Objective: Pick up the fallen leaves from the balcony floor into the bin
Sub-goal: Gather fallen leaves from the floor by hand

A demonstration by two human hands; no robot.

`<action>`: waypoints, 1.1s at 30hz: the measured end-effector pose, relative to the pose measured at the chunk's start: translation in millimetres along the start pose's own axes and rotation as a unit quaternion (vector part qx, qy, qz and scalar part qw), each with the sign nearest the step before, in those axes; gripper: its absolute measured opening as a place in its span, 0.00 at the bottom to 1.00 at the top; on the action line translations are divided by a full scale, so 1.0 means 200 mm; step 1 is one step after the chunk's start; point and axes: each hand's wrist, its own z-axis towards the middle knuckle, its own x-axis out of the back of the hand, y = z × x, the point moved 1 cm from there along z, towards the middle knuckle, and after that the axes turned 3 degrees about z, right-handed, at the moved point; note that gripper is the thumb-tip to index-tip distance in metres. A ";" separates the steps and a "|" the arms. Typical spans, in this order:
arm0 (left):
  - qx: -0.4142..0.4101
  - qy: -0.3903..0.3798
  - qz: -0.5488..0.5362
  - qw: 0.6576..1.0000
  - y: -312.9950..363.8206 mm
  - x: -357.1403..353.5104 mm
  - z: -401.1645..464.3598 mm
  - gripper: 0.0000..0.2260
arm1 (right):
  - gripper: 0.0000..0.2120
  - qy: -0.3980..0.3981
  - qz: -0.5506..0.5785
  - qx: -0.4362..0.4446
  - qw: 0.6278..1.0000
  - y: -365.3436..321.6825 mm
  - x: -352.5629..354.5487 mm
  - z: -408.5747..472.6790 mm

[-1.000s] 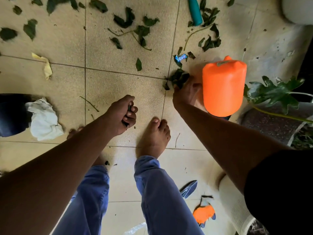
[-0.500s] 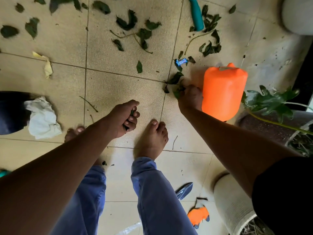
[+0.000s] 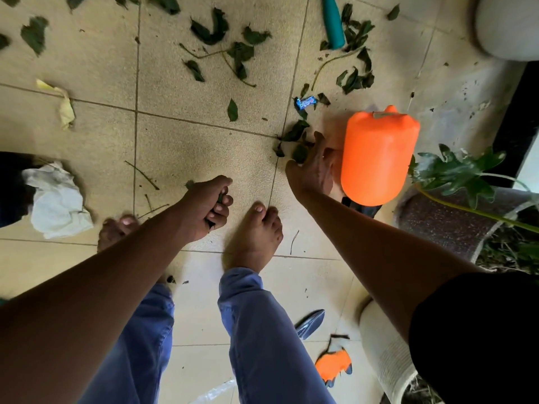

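Dark green fallen leaves (image 3: 221, 39) lie scattered over the beige tiled floor, thickest at the top. My left hand (image 3: 208, 207) is a fist around a few green leaves, above my feet. My right hand (image 3: 313, 167) reaches down beside the orange container (image 3: 377, 158), its fingers spread over a small clump of leaves (image 3: 294, 138) at the tile joint; a leaf shows under the fingers. A black bin (image 3: 11, 185) with a white liner (image 3: 57, 199) sits at the left edge.
A teal handle (image 3: 332, 23), a blue wrapper (image 3: 305, 102) and a yellow leaf (image 3: 64, 104) lie on the floor. Potted plants (image 3: 455, 176) and white pots (image 3: 385, 354) crowd the right side. An orange glove (image 3: 334, 364) and a trowel (image 3: 310, 322) lie behind my feet.
My right hand has opened its fingers over the leaf clump by the orange container. The left fist has barely moved.
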 end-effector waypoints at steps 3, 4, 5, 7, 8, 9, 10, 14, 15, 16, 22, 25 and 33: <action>0.005 -0.004 -0.005 1.000 -0.03 -0.01 0.01 0.16 | 0.37 -0.015 -0.044 -0.005 0.999 0.01 -0.05 0.01; 0.007 -0.005 -0.005 1.000 -0.03 -0.01 0.01 0.16 | 0.34 -0.007 -0.050 -0.001 0.999 0.02 -0.05 0.01; 0.009 -0.006 -0.005 1.000 -0.03 -0.02 0.00 0.16 | 0.31 0.006 -0.052 0.002 0.999 0.02 -0.06 0.02; 0.010 -0.006 -0.004 1.000 -0.03 -0.01 0.00 0.16 | 0.24 0.025 -0.053 0.002 0.998 0.03 -0.06 0.03; 0.009 -0.006 -0.004 1.000 -0.03 -0.01 0.00 0.16 | 0.21 0.025 -0.056 0.000 0.998 0.04 -0.06 0.05; 0.009 -0.007 -0.003 1.000 -0.02 0.00 -0.01 0.16 | 0.18 0.022 -0.060 -0.002 0.998 0.05 -0.05 0.06; 0.009 -0.007 -0.001 1.000 -0.02 0.00 -0.01 0.16 | 0.15 0.018 -0.065 -0.005 0.998 0.07 -0.05 0.08; 0.005 0.000 0.000 1.000 0.01 0.03 -0.02 0.16 | 0.10 0.032 -0.047 -0.006 0.998 0.10 0.00 0.09; 0.005 0.002 -0.001 1.000 0.02 0.04 -0.02 0.16 | 0.10 0.040 -0.039 -0.003 0.998 0.09 0.02 0.09; 0.004 0.005 -0.001 1.000 0.03 0.04 -0.02 0.16 | 0.09 0.042 -0.041 0.007 0.998 0.08 0.04 0.09; 0.001 0.007 -0.002 1.000 0.04 0.04 -0.02 0.15 | 0.17 0.025 -0.095 0.224 0.970 -0.05 0.15 0.14; 0.002 0.005 -0.003 1.000 0.04 0.04 -0.02 0.15 | 0.30 -0.027 -0.158 0.309 0.938 -0.07 0.11 0.21; 0.009 -0.010 -0.023 1.000 0.04 0.04 -0.04 0.17 | 0.10 -0.036 -0.166 0.217 0.961 -0.03 0.09 0.24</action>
